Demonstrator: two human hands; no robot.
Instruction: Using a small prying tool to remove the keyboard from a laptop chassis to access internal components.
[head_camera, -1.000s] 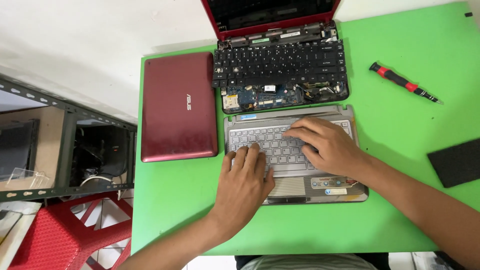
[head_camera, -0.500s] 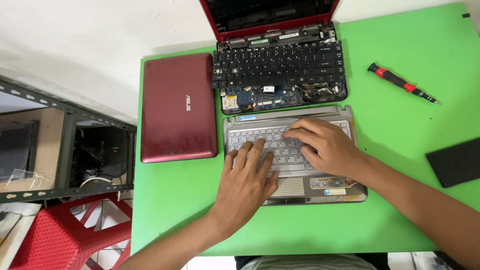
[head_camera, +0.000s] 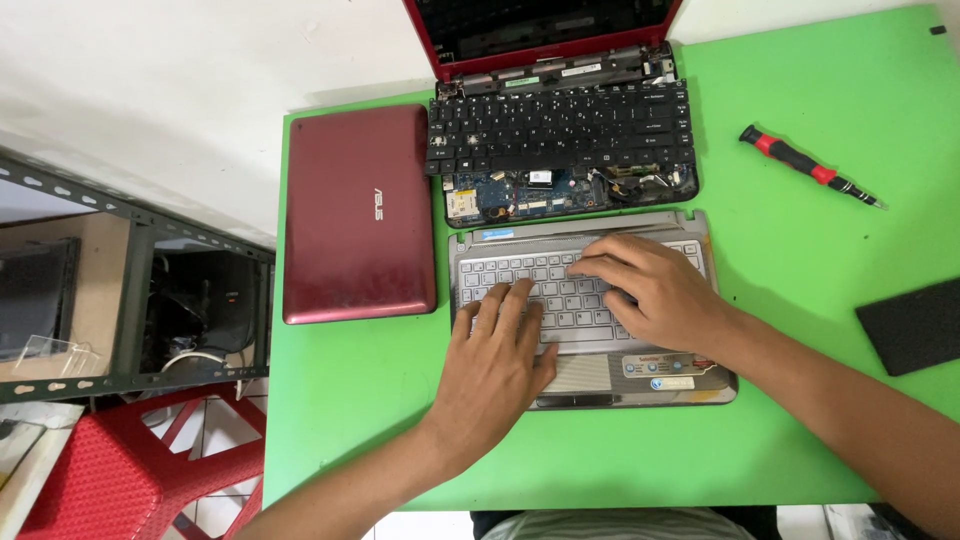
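We work over a bright green table (head_camera: 820, 80) that fills most of the view, with a dark metal rack (head_camera: 130, 290) and a red plastic stool (head_camera: 130, 470) off its left edge. At the back sits an opened red laptop (head_camera: 560, 110), its black keyboard loose and tipped back so the blue circuit board beneath lies bare; this placement keeps its inside reachable. To its left a closed maroon netbook (head_camera: 358, 212) lies flat, lid up, set aside from the work. Directly in front of us rests the silver keyboard deck (head_camera: 590, 310), a separated top cover with grey keys, a touchpad and stickers on the palm rest, squared to our body so both hands meet it evenly.

Our left hand (head_camera: 497, 365) lies palm down over the lower left keys and the touchpad, fingers loosely spread and flat, weighing on the part. Our right hand (head_camera: 650, 290) covers the upper right keys, fingers slightly spread and curled, the tips pressing down on the key rows. Neither hand grips anything.

A black foam pad (head_camera: 912, 325) lies at the right edge, and a red-handled screwdriver (head_camera: 808, 166) rests well clear on the right.

Against the frame half a second ago, our left fingers sit slightly higher on the keys; the deck and the rest are unmoved.
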